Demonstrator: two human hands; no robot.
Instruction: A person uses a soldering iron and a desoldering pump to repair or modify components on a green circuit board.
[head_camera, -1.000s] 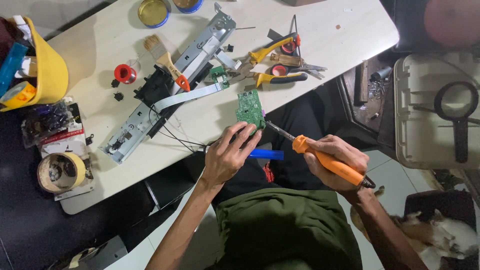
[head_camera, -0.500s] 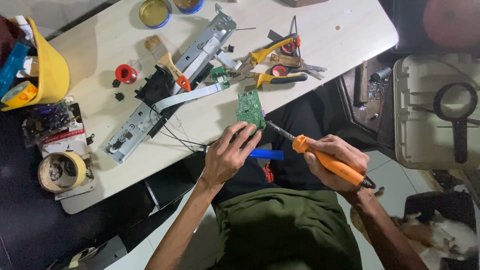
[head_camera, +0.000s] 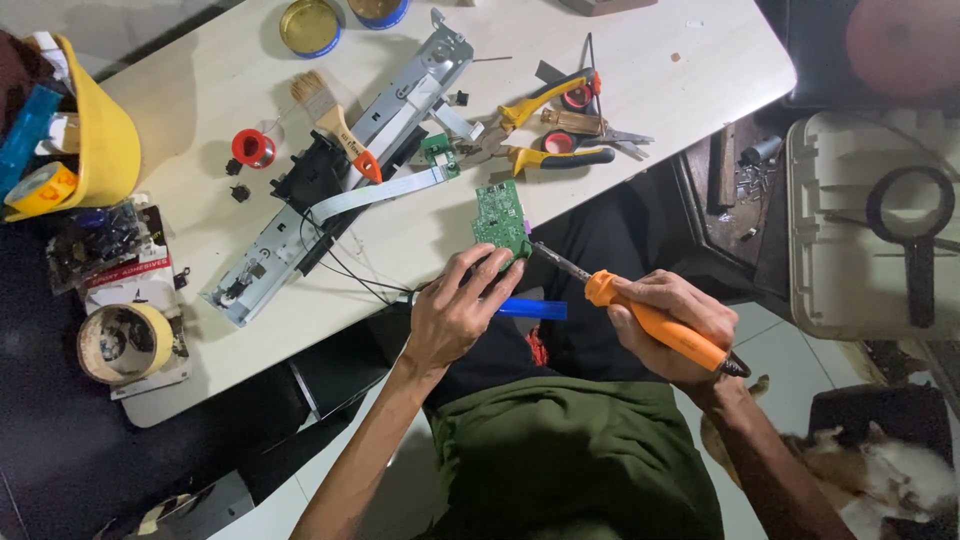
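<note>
Seen from above, near the bottom centre of the frame, the person's left hand (head_camera: 452, 318) pinches the lower edge of a small green circuit board (head_camera: 500, 217) at the table's (head_camera: 640, 90) near edge, a blue-handled tool (head_camera: 530, 309) lying under its fingers. Just right of it, the right hand (head_camera: 672, 328) is clenched around the orange handle of a soldering iron (head_camera: 655, 325), whose metal tip reaches up-left to touch the board's lower right corner. Farther up the table, left of centre, lies a long grey metal chassis (head_camera: 345, 165) with a white ribbon cable (head_camera: 375, 194) and a paintbrush (head_camera: 335, 123). Yellow-handled pliers (head_camera: 545, 100) sit upper centre, and a yellow bin (head_camera: 100, 140) upper left.
</note>
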